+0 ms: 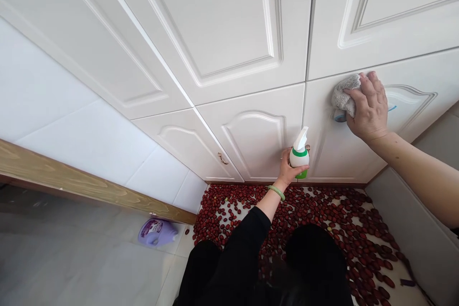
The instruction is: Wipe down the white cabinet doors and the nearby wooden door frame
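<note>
R hand (369,107) was up on the R lower cabinet door (335,155), fingers bent & part-closed over a bunched grey cloth (344,94), pinning it near the door's top edge. Wadded like that, it prob. gave the fingers a thick pad to press w/. Blue bits showed under the cloth & past the hand; couldn't tell if they were part of it.

L hand (287,170) was wrapped approx. halfway round a spray bottle (300,157), thumb across the front, other fingers mostly hidden behind. Grip sat on the body, below the white spray head (300,138), prob. b/c that kept the bottle steady w/ its nozzle end up. Bottle was in front of the gap btwn. the 2 lower doors, partly hiding a brass handle (307,147); couldn't tell if it touched the door.

Red dates (265,210) (or sim. fruit) lay loose on the floor along the cabinet base, spread thin, maybe for airing. Legs (317,263) in black were bent over them, prob. to get low enough for those doors. Purple jug (157,232) was off to the L on bare tile, well apart from the hands, by the wooden trim (143,199).
</note>
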### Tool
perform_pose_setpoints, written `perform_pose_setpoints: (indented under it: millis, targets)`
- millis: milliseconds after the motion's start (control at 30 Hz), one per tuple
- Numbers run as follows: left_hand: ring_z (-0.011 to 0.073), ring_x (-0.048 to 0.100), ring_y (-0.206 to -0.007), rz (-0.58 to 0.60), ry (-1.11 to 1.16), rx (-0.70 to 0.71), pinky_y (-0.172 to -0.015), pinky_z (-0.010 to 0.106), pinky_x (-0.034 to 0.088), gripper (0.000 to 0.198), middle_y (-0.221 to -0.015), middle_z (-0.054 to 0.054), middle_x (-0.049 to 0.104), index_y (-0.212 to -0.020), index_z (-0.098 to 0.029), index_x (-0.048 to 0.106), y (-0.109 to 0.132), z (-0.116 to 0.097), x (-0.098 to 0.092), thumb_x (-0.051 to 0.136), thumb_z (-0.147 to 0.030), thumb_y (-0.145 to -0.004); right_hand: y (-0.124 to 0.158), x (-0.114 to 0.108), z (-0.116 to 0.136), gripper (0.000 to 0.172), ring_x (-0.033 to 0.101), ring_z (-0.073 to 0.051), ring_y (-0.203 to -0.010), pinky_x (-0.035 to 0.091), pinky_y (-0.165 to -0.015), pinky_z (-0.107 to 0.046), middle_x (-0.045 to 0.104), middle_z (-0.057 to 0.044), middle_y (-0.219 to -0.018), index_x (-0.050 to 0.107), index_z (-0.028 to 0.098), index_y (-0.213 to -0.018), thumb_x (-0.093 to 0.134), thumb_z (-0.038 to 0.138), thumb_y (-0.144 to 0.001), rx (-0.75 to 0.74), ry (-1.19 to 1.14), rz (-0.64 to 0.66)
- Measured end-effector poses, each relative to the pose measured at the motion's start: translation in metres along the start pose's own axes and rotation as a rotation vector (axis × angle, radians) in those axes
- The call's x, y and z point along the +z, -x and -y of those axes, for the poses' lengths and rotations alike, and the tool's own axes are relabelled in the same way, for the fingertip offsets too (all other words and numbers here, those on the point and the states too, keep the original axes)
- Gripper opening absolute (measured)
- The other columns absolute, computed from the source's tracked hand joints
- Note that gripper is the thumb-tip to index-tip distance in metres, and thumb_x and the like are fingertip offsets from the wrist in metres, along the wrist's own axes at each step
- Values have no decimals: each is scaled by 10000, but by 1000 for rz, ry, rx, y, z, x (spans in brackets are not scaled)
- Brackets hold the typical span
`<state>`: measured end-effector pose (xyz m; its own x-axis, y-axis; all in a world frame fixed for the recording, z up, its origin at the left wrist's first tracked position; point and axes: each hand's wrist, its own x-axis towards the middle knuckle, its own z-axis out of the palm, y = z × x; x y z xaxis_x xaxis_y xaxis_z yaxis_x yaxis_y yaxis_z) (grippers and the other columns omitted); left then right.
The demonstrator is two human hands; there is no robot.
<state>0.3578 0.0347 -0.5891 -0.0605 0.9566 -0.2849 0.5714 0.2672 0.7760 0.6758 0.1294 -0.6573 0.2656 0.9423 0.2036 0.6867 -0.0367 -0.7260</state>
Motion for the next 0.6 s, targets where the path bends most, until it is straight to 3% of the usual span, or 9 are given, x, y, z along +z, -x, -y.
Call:
perform_pose_setpoints:
  millis: [67,267,367,500,600]
  targets:
    - [441,562,-1553,6,-13,-51,-1356,637,433,1123,-1571,172,597,-1388,-221,720,-2,6,0,1170,-613,-436,-1,2,-1,597,137,-242,-1864,209,-1474,-440,378,-219,-1895,703,120,-1628,399,339,-1164,15,-23,1]
    - [430,687,-1361,79,-26,-168,-1233,721,530,1080,-1373,139,755,-1368,-232,739,1,11,-3,1196,-561,-447,-1,10,-5,582,221,-277,-1848,282,-1461,-489,444,-246,-1856,731,151,-1611,493,349,-1119,5,-60,-36]
    - [437,658,-1410,108,-95,-157,-1272,726,497,1072,-1412,134,730,-1327,-227,758,20,9,-8,1212,-535,-406,-3,16,-7,585,251,-276,-1840,348,-1422,-495,508,-257,-1812,775,156,-1582,525,310,-1075,27,-84,-93]
    - [443,641,-1454,191,-139,-148,-1292,695,474,1071,-1487,148,686,-1397,-222,741,57,6,-20,1198,-546,-483,-6,21,-5,605,342,-320,-1806,459,-1309,-589,561,-264,-1769,794,242,-1584,555,292,-1029,85,-145,-119]
    - [433,646,-1452,221,-145,-149,-1294,660,476,1053,-1479,140,688,-1397,-228,748,76,3,-29,1197,-527,-492,-6,-1,9,616,467,-336,-1740,538,-1206,-576,607,-250,-1734,764,283,-1622,491,314,-1071,81,-176,-180]
